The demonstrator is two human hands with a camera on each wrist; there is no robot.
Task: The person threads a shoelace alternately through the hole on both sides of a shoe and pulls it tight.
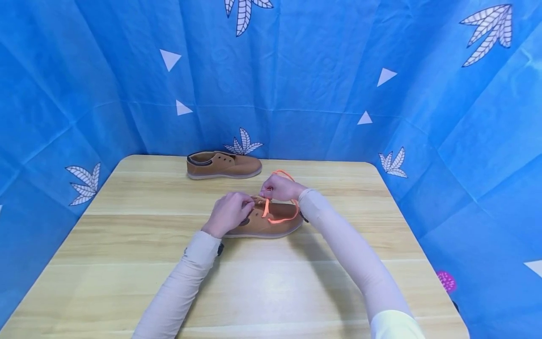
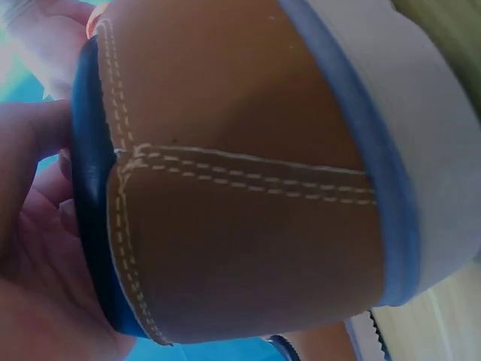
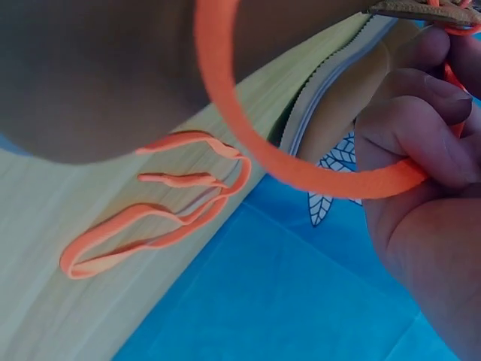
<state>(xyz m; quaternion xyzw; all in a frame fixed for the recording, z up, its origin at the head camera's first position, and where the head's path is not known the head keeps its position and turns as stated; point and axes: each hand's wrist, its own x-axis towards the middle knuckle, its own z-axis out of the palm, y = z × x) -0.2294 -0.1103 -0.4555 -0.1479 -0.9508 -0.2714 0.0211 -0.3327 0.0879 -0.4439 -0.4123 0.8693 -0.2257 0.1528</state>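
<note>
A brown shoe [image 1: 264, 229] with a pale sole stands on the table, its heel to the left and its toe to the right. My left hand [image 1: 228, 214] reaches over its heel end and grips the upper near the eyelets. In the left wrist view, fingers [image 2: 52, 124] pass behind the dark-lined collar [image 2: 94, 203], their tips partly hidden. Near the eyelets, my right hand [image 1: 281, 188] pinches an orange shoelace [image 1: 284, 220]. The lace loops below curled fingers in the right wrist view, where a strip of the eyelet edge [image 3: 425, 10] shows at the top corner.
Behind the near shoe stands a matching brown shoe [image 1: 243, 165] with no lace visible in its eyelets. More orange lace [image 3: 105, 226] lies looped on the wooden table [image 1: 139, 263]. A blue patterned curtain [image 1: 313, 127] hangs along the back and both sides.
</note>
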